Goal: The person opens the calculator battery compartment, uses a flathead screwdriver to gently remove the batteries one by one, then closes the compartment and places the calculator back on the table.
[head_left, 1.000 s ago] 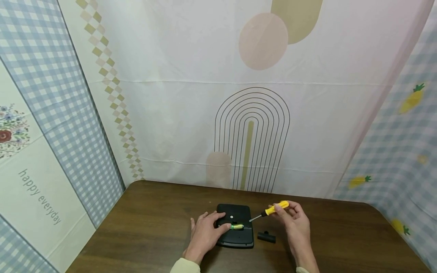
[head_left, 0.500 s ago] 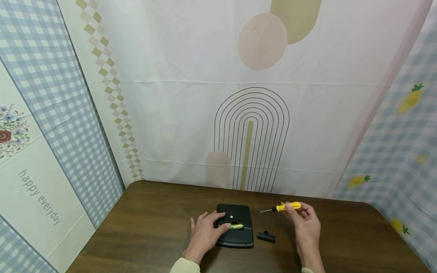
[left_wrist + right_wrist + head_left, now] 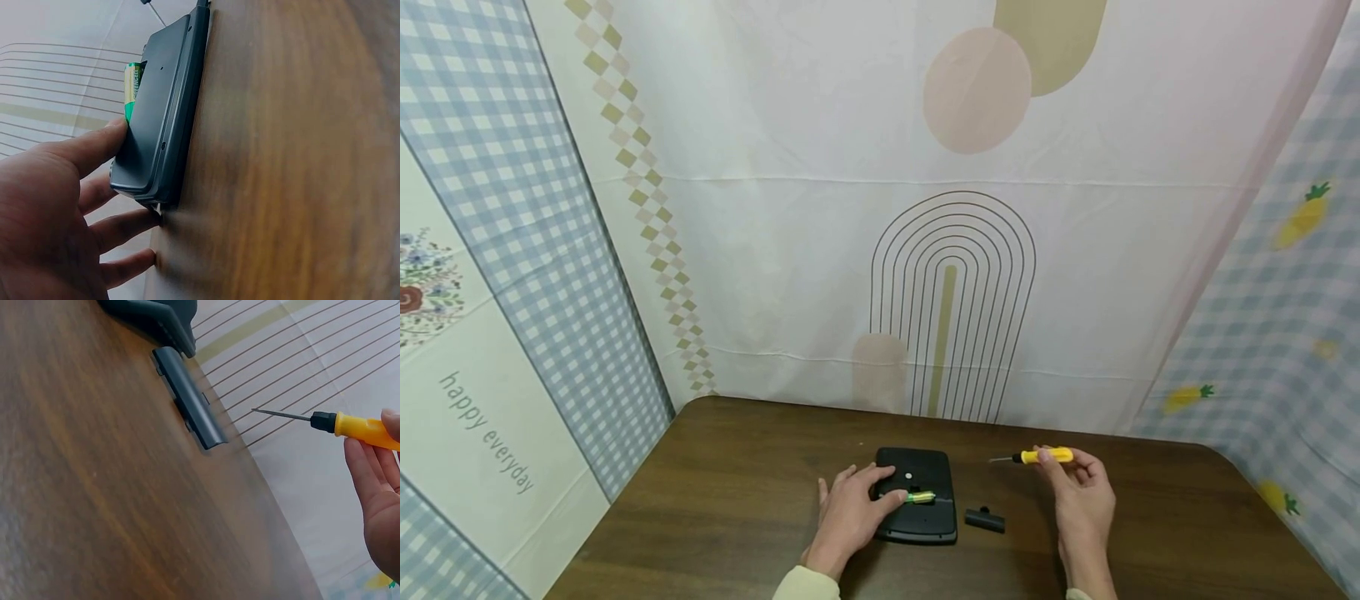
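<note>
A flat black device, which looks like a calculator lying face down, is on the wooden table. A green and yellow battery sits across its back, standing a little proud in the left wrist view. My left hand rests on the device's left side, the thumb touching the battery's end and the other fingers spread at the edge. My right hand pinches the yellow handle of a screwdriver above the table, its tip pointing left, apart from the device. A black battery cover lies right of the device.
The brown wooden table runs back to a patterned cloth hung behind it. Checked cloths hang at the left and right.
My right hand has moved right with the screwdriver, whose tip has left the device's right edge. The left hand, device, battery and cover stay in place.
</note>
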`<state>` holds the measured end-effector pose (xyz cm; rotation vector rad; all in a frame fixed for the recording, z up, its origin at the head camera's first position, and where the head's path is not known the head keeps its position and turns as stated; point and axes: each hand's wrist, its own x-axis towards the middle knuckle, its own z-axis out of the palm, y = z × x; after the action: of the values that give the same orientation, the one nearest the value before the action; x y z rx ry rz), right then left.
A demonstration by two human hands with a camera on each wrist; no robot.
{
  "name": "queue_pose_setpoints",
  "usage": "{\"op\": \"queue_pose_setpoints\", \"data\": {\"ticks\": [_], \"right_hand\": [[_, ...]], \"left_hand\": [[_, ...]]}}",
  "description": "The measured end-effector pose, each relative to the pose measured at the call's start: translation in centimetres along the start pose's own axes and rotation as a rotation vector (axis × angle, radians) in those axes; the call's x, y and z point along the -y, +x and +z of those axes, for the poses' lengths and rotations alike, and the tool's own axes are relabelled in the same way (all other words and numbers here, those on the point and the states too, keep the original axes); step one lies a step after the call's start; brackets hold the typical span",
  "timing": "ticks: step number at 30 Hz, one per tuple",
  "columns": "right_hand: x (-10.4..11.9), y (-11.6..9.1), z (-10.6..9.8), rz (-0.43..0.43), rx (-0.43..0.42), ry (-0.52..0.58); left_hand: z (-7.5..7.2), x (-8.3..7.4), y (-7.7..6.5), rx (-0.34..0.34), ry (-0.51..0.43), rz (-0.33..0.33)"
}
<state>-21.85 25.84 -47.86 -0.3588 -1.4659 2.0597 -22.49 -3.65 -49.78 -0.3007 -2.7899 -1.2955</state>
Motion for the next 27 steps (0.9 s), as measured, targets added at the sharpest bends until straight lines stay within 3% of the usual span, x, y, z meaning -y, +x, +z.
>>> {"op": "queue_pose_setpoints", "data": {"ticks": [8, 22, 27], "right_hand": [[-0.1, -0.1, -0.3, -0.001, -0.063, -0.178], [-0.3, 0.0, -1.2, -0.003, -0.184, -0.374], [-0.6, 0.0, -1.3, -0.053, -0.213, -0.509]], "left_hand": [[0.1, 0.1, 0.0, 0.005, -0.008, -0.001], [0.1, 0.2, 0.0, 0.005, -0.007, -0.005], [0.1, 0.1, 0.1, 0.004, 0.004, -0.007]]}}
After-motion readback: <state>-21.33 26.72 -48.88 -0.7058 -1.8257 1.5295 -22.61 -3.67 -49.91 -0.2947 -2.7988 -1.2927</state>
